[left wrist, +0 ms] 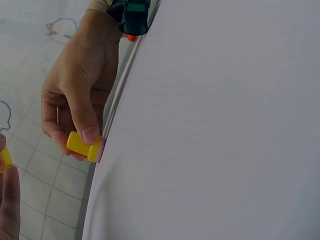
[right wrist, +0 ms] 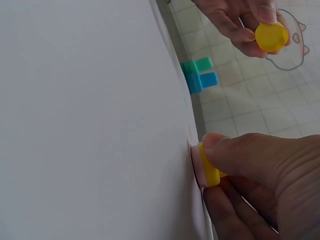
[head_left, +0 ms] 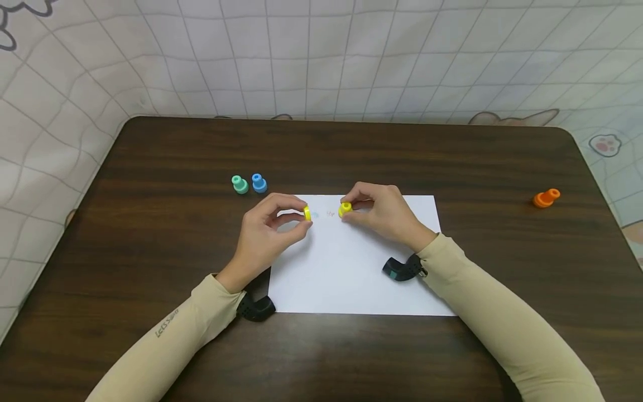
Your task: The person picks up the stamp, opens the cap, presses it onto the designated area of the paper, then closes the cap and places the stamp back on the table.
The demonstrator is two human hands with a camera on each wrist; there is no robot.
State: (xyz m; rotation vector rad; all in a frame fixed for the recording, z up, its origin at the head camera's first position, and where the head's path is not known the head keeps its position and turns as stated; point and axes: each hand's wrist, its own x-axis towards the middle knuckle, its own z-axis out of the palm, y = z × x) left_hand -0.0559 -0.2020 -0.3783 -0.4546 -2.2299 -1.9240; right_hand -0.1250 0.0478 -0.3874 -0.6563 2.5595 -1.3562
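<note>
The right hand (head_left: pixel 384 215) pinches the small yellow plastic stamper (head_left: pixel 345 209) face-down against the white paper sheet (head_left: pixel 351 273) near its far edge, presumably to print, while the left hand (head_left: pixel 268 234) pinches its round yellow cap (head_left: pixel 307 213) clear, just left.

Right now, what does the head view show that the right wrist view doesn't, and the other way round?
Only the head view shows the orange stamp far off to the right on the table, the whole white sheet and both sleeved forearms. Only the right wrist view shows, close up, the right hand pressing its yellow stamp face-down against the paper. Both show the left hand pinching the yellow cap, and the green stamp and blue stamp side by side beyond the sheet.
</note>
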